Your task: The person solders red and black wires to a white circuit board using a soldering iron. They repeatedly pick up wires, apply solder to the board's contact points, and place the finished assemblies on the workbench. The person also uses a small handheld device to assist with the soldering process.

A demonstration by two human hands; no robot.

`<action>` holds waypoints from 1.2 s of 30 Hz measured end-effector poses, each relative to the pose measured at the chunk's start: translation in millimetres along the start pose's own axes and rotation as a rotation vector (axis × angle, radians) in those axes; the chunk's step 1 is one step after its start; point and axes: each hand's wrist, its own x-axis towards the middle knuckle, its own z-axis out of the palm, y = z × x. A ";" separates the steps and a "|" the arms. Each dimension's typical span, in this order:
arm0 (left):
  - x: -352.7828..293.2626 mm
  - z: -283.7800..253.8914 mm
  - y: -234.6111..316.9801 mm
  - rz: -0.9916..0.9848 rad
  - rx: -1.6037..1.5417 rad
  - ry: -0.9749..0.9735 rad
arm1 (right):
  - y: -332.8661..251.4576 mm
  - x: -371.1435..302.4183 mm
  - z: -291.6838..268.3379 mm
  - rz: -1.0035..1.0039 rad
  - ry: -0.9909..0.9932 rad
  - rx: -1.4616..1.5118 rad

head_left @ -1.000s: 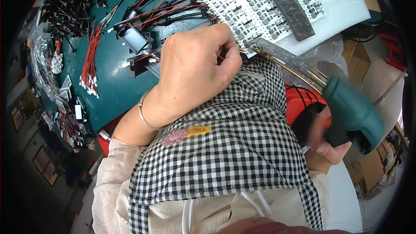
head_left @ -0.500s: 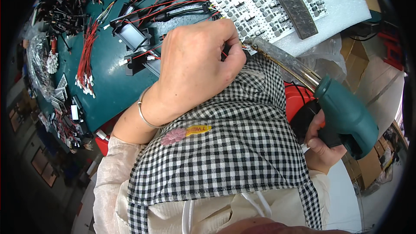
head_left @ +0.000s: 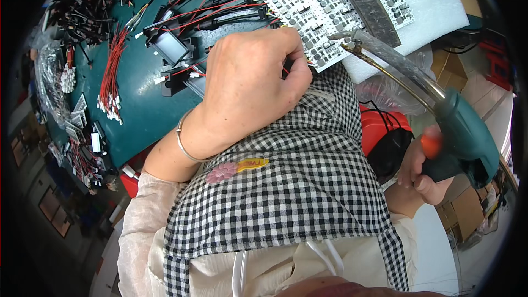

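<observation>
My left hand is closed in a pinch at the near corner of a white circuit board panel, a bit of red wire showing between thumb and fingers. The fingertips themselves are hidden behind the hand. My right hand grips the handle of a green soldering gun, index finger by its orange-red trigger. The gun's metal tip and thin feed tube point left, over the panel's right part and apart from my left hand.
A dark curved bar lies across the panel, on white foam. Black housings with red and black leads cover the green table. Red wires with white connectors lie left. A black mouse-shaped object hangs at my right.
The soldering gun has moved right and its tip has come away from beside my left fingers. My left hand stays nearly in place.
</observation>
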 end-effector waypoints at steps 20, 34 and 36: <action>-5.5 -15.5 -7.2 0.121 -0.081 -0.001 | 5.3 -0.2 12.1 0.022 0.166 -0.018; -3.4 -8.5 -11.5 0.083 -0.141 0.031 | 2.3 -8.1 2.7 0.022 0.129 -0.063; -4.7 -6.3 -10.0 0.037 -0.149 0.053 | 3.5 -11.3 6.5 0.025 0.167 -0.089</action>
